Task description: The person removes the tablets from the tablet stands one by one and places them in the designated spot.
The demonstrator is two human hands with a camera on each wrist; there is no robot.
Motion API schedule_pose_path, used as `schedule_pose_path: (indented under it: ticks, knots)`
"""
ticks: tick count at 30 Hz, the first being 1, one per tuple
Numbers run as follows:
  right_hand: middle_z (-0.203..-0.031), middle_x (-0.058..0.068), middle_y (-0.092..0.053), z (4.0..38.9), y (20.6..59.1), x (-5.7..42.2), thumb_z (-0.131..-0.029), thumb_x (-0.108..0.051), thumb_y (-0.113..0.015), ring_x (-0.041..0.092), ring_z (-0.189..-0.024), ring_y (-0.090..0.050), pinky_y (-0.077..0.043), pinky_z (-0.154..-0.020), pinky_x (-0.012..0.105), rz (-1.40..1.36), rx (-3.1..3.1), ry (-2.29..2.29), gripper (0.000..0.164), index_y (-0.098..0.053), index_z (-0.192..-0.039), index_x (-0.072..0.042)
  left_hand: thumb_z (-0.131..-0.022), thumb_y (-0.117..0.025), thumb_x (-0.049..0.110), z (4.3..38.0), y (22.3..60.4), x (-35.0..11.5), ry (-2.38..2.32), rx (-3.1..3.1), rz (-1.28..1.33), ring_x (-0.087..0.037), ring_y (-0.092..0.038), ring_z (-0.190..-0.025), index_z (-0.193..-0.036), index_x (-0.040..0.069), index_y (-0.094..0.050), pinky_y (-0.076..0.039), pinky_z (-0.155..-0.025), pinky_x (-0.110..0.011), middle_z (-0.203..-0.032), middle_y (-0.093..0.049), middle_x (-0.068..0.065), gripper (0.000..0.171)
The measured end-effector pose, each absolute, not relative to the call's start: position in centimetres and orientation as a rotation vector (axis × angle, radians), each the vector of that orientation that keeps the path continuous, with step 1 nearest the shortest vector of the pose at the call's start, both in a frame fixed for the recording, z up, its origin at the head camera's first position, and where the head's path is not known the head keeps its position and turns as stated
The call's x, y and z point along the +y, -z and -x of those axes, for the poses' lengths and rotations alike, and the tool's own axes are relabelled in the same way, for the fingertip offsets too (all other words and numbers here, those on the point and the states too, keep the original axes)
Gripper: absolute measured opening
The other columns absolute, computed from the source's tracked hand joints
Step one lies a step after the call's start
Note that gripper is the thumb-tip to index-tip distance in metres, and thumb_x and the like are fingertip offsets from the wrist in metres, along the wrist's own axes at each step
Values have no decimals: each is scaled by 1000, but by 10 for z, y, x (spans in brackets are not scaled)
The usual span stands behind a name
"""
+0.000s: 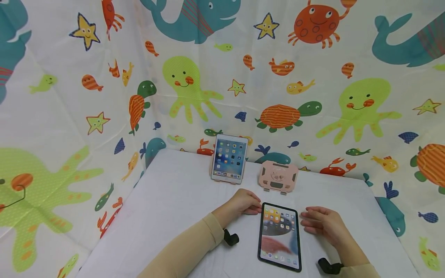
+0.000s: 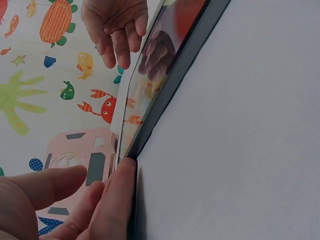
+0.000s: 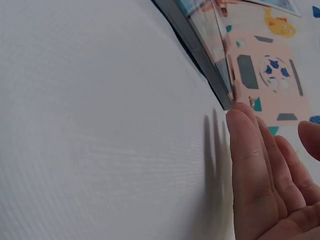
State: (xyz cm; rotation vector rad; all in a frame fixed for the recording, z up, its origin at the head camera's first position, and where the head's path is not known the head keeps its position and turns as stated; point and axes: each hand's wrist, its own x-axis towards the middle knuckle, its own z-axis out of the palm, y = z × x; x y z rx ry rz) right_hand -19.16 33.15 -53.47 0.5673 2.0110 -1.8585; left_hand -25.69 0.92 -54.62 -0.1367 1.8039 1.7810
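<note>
A black-framed tablet (image 1: 279,235) lies flat on the white table, its screen lit with rows of app icons. My left hand (image 1: 244,202) is at its upper left edge; in the left wrist view a fingertip (image 2: 122,170) appears to touch the dark rim, with the thumb held apart. To the right of the tablet is my right hand (image 1: 325,224), palm turned inward, fingers fairly straight, a small gap from the edge. The right wrist view shows those fingers (image 3: 250,170) extended just short of the tablet's corner (image 3: 220,95). Neither hand holds anything.
A white tablet (image 1: 229,158) with a lit screen leans upright at the back. Beside it a pink case (image 1: 278,175) with grey pads stands tilted. Behind the table (image 1: 167,216) hangs a sea-animal curtain (image 1: 215,77). Black wrist cameras (image 1: 231,237) sit at both cuffs.
</note>
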Motion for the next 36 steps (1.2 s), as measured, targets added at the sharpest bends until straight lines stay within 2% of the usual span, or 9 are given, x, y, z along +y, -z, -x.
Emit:
schedule_pose_path:
  ticks: [8,22,30,36]
  knots:
    - [-114,-1,-83,197,530,336,-107,-30,-69,26,-101,-83,-69,-87,40,-564,2020,1857,66,-42,-160,-3,-94,-77,4,258,548,4,-1835,1783,72,-16,-78,-76,-115,0,-76,-69,-69,-33,-94,-82,-14,21]
    - [-117,-6,-82,209,520,329,-110,-29,-64,18,-104,-81,-68,-90,38,-452,2099,1827,67,-36,-164,-2,-100,-74,9,264,541,-25,-1870,1792,73,-21,-82,-87,-126,-3,-73,-70,-77,-39,-106,-83,-14,29]
    - [-130,1,-79,219,512,321,-104,-41,-72,18,-112,-79,-67,-96,37,-397,2137,1811,80,-36,-165,-5,-103,-71,12,271,536,-44,-1929,1787,104,-24,-82,-95,-135,-4,-68,-69,-79,-39,-114,-82,-15,36]
    - [-132,1,-78,229,505,311,-105,-42,-70,17,-114,-78,-66,-99,38,-356,2171,1798,78,-36,-165,-5,-105,-69,16,275,534,-61,-1952,1816,107,-26,-82,-101,-138,-2,-65,-69,-82,-40,-123,-79,-17,38]
